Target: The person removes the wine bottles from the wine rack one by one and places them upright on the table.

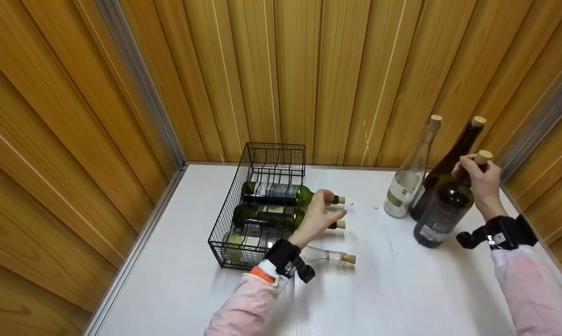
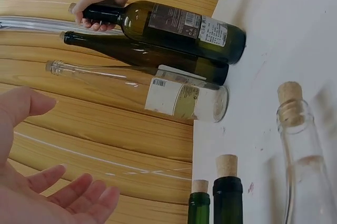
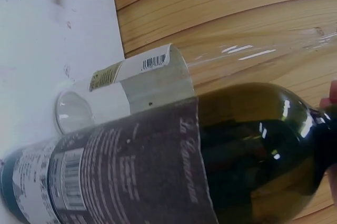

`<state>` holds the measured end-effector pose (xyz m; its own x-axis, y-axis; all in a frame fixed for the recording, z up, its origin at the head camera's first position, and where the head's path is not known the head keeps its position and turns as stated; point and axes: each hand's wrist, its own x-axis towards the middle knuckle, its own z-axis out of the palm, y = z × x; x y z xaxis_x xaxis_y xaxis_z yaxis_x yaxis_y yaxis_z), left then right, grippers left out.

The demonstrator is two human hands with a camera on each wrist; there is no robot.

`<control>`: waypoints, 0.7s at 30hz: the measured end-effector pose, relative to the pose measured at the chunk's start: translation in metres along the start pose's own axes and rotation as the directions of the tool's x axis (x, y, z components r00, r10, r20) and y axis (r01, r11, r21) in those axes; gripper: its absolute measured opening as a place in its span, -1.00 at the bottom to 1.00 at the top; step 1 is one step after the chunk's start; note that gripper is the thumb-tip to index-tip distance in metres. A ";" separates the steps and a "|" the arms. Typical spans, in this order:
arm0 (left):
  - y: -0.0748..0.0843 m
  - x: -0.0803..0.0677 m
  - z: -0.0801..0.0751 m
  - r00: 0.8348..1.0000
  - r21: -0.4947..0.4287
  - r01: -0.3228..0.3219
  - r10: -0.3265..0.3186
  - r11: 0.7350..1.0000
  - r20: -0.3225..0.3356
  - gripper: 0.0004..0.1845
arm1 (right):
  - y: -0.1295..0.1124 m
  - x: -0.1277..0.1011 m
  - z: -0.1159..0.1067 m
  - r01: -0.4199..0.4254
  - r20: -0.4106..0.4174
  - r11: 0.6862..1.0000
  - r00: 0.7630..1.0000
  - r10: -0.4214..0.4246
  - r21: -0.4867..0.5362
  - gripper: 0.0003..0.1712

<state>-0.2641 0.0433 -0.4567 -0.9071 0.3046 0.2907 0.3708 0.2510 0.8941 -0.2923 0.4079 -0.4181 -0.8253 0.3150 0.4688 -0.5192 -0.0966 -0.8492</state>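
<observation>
Head view: wire rack (image 1: pixel 243 186) held three bottles lying flat; left hand (image 1: pixel 319 217) hovered open over their necks. Right hand (image 1: pixel 483 183) gripped the neck of a dark green bottle (image 1: pixel 441 215); two others stood beside it on the table (image 1: pixel 392 289).
Left wrist: fingers (image 2: pixel 79 195) spread, empty.
Right wrist: label close-up only. Roughly half racked.

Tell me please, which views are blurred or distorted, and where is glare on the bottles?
Head view: sharp, wide-angle bend in the wall planks; soft shadows on the table. Left wrist view: the left hand and the near clear bottle are out of focus. Right wrist view: the dark bottle fills the frame, with small glare spots on its shoulder.
</observation>
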 end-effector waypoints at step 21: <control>-0.001 0.021 -0.138 0.990 0.445 0.135 -0.101 0.885 -0.100 -0.52 | -0.081 -0.023 0.049 0.578 0.099 0.592 0.757 -0.645 -0.561 -0.49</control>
<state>-0.3108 -0.0773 -0.4041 -0.9553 0.1847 0.2310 0.2942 0.6726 0.6790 -0.2420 0.3618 -0.3487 -0.3119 0.2070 0.9273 -0.6599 0.6550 -0.3682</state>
